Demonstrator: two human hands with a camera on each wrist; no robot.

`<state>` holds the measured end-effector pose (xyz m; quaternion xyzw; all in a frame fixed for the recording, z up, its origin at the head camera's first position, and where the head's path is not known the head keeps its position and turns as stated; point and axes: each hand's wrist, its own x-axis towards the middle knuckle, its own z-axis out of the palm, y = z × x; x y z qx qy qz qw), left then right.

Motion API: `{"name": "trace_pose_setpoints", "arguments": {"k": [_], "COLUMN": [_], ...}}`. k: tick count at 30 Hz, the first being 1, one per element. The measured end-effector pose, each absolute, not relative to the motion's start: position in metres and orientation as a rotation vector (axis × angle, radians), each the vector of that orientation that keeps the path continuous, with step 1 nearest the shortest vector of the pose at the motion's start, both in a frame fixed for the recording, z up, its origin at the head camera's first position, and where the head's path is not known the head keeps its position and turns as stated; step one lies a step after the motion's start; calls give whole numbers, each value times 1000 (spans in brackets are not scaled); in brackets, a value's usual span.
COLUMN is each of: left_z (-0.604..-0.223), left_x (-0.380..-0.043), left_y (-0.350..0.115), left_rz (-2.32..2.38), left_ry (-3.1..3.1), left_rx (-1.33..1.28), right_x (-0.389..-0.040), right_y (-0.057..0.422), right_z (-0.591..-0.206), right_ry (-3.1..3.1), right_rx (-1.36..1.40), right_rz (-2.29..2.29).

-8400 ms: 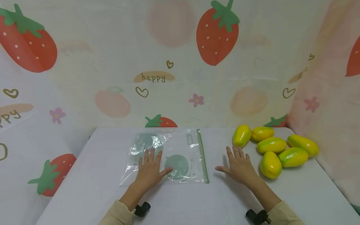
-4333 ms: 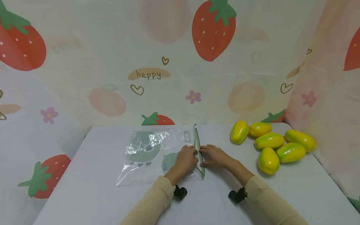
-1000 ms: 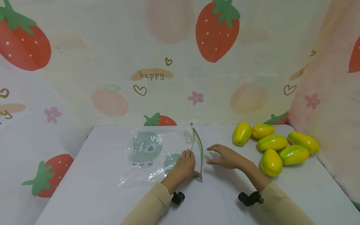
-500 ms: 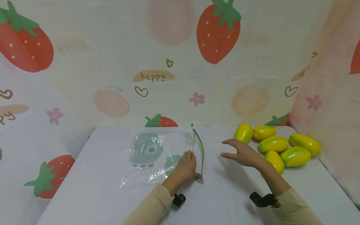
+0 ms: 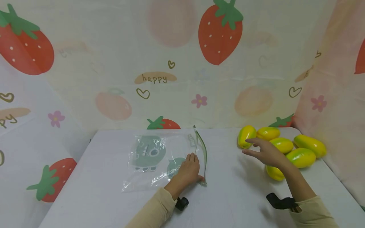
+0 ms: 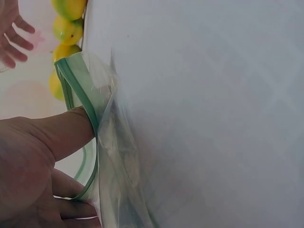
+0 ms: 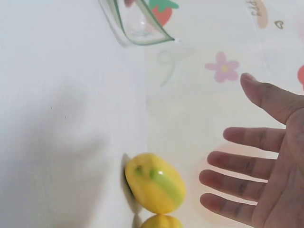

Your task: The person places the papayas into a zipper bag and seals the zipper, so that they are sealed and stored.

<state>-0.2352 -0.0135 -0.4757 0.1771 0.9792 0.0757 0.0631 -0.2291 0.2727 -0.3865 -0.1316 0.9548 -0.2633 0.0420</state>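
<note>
A clear zip bag with pale green cartoon prints lies on the table. Its green-edged mouth gapes toward the right. My left hand rests on the bag beside this mouth, fingers straight and thumb stretched to the zip strip. In the left wrist view, the thumb reaches right up to the green strip. My right hand hangs over the yellow-green mango-like fruits, holding nothing, its fingers and thumb spread. Nearest its fingertips is the leftmost fruit; the hand partly hides others.
Several more such fruits, including a far-right one, lie close together at the table's right. The white table ends at a backdrop printed with strawberries. Both wrists carry small black cameras.
Both hands spread the zip strip earlier, and the mouth has come apart. My right hand has since left the bag and moved right to the fruits. The left has stayed at the mouth.
</note>
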Motion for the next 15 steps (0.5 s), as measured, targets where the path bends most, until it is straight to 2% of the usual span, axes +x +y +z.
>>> {"name": "trace_pose_setpoints", "arguments": {"k": [15], "left_z": [-476], "left_x": [-235], "left_y": [-14], "left_rz": [213], "left_ry": [2963], "left_rx": [552], "right_x": [-222], "right_y": [302], "right_z": [-380], "right_ry": [2962], "right_rx": [-105], "right_rz": [-600]}}
